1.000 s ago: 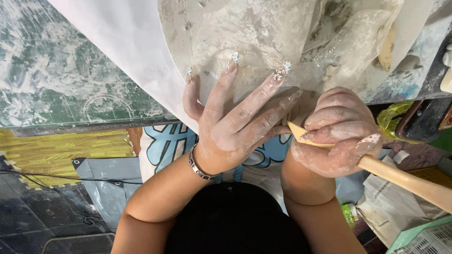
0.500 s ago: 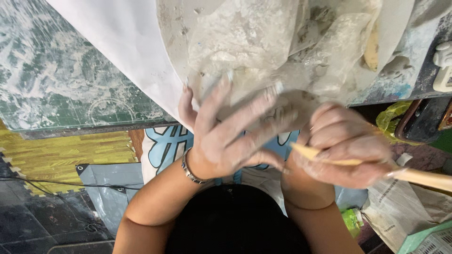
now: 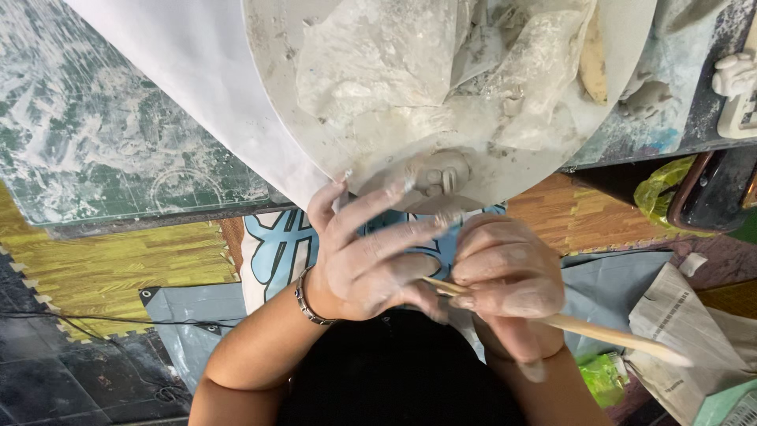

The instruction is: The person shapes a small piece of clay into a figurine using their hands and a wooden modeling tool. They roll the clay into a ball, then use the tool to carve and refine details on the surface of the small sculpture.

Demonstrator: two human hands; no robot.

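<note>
Head view: the left hand [image 3: 371,256], smeared with pale clay, reaches with its fingers spread toward the near edge of a round board [image 3: 272,95]. Its fingertips lie at the board's rim, just beside a small clay figure [image 3: 435,175]. This hand is open and holds nothing. A bracelet [image 3: 306,300] sits on its wrist.

The right hand [image 3: 505,276] has its grip closed around a wooden stick [image 3: 599,331]. The stick's tip points toward the left palm, and its long handle runs out to the right.

The clay figure sits at the board's near edge, touching the board, with a few rounded lumps already shaped on it. It looks partly formed, as the surface is rough and the details are coarse. Judged from that, the shaping is under way and the smoothing and fine detail are left.

The board carries crumpled plastic sheets [image 3: 378,59] dusted with clay. What lies under them cannot be told. The board rests on white paper [image 3: 181,63] over a green cutting mat [image 3: 87,134] on the table. At the far right stands another pale clay piece [image 3: 737,79], and low on the right lies folded newspaper [image 3: 678,315].
</note>
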